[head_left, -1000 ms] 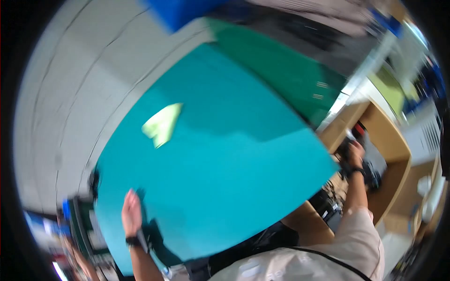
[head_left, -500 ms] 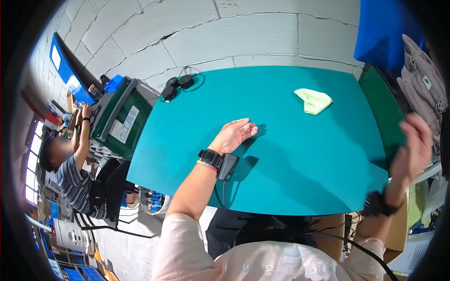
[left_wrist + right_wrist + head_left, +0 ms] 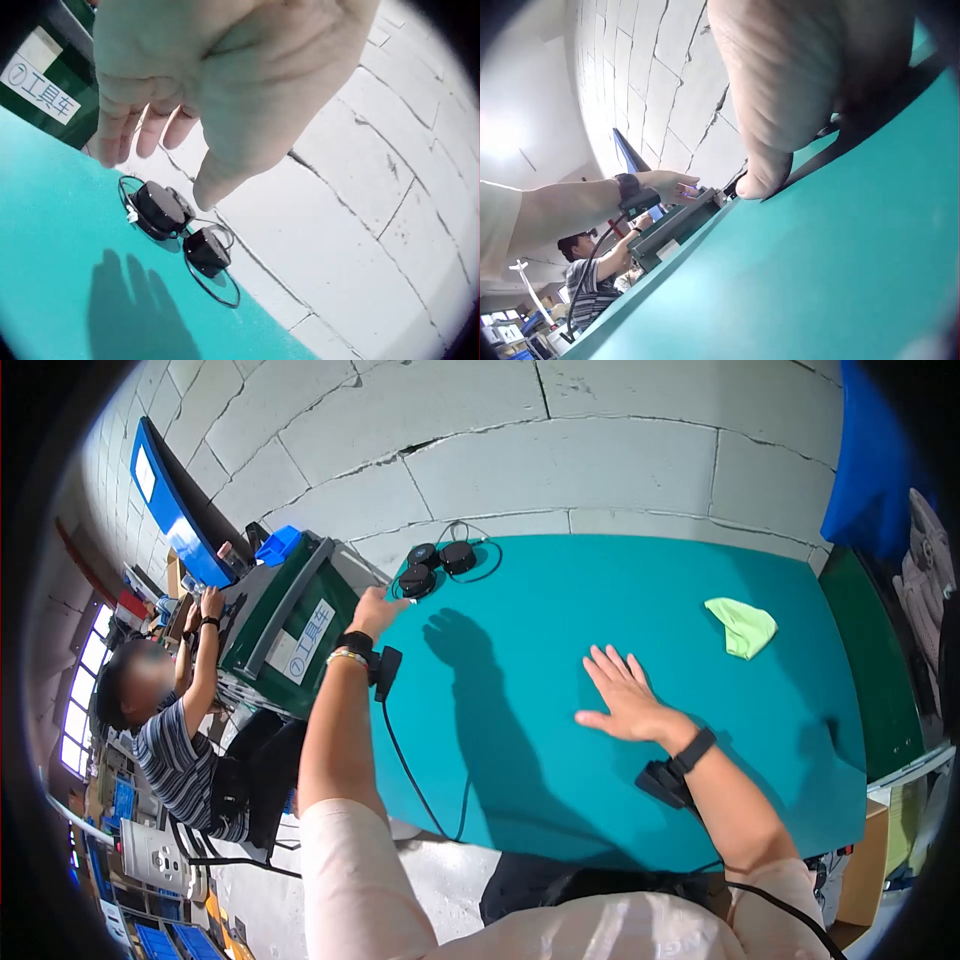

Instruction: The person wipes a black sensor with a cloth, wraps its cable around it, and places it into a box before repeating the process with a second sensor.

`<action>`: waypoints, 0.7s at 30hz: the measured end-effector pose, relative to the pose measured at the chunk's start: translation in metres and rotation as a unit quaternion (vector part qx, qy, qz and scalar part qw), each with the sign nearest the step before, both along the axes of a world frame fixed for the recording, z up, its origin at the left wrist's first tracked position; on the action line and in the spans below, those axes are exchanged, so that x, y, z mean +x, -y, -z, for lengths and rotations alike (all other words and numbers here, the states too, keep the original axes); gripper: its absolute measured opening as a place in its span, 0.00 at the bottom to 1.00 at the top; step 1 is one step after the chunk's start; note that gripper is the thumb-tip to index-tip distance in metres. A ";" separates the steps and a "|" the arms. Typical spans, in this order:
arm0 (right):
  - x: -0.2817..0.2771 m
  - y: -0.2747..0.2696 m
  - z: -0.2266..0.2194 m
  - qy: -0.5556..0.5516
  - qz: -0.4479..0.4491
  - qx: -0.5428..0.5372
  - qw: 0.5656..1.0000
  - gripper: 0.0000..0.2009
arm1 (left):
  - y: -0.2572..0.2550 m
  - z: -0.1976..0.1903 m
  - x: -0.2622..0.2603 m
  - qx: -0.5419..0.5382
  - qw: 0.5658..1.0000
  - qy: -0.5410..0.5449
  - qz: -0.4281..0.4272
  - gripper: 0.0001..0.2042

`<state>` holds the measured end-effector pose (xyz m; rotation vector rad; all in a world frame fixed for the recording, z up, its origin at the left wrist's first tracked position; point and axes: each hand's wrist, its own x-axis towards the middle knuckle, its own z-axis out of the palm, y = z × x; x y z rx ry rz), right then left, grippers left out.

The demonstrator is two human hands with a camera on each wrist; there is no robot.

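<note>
The left hand point(image 3: 375, 614) is above the far left corner of the green table point(image 3: 560, 610), just short of a cluster of black round devices with thin cables point(image 3: 417, 580). In the left wrist view its fingers are extended and hold nothing, with the black devices point(image 3: 159, 210) beyond them. The right hand point(image 3: 625, 695) lies palm down with spread fingers over the middle of the table; in the right wrist view the hand point(image 3: 780, 90) is low at the green surface. A pale green cloth point(image 3: 742, 628) lies crumpled at the right.
A green cart with a white label point(image 3: 308, 640) stands at the table's left, with a seated person point(image 3: 180, 750) beyond it. A block wall point(image 3: 620, 460) runs behind the table. Blue material point(image 3: 875, 470) hangs at the back right, and a cable trails from the left wrist.
The left hand has moved left and away from the body toward the black devices. The right hand has come from the right side onto the table's middle. The head view has shifted.
</note>
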<state>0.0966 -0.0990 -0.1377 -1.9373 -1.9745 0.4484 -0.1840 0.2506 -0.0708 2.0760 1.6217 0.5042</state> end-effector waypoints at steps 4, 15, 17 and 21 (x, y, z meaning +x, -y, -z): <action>0.001 -0.002 -0.005 -0.013 -0.007 -0.022 1.000 0.44 | -0.023 0.034 0.022 0.030 0.998 -0.054 -0.024 0.48; -0.007 -0.005 -0.008 0.015 0.020 -0.046 0.999 0.44 | -0.063 0.067 0.054 0.117 0.989 -0.058 -0.075 0.49; -0.008 -0.005 -0.009 0.017 0.024 -0.054 0.998 0.45 | -0.024 0.032 0.062 0.071 0.992 -0.063 -0.079 0.46; -0.007 -0.005 -0.009 0.015 0.024 -0.049 0.998 0.45 | 0.016 0.016 0.060 -0.065 0.996 0.061 0.018 0.33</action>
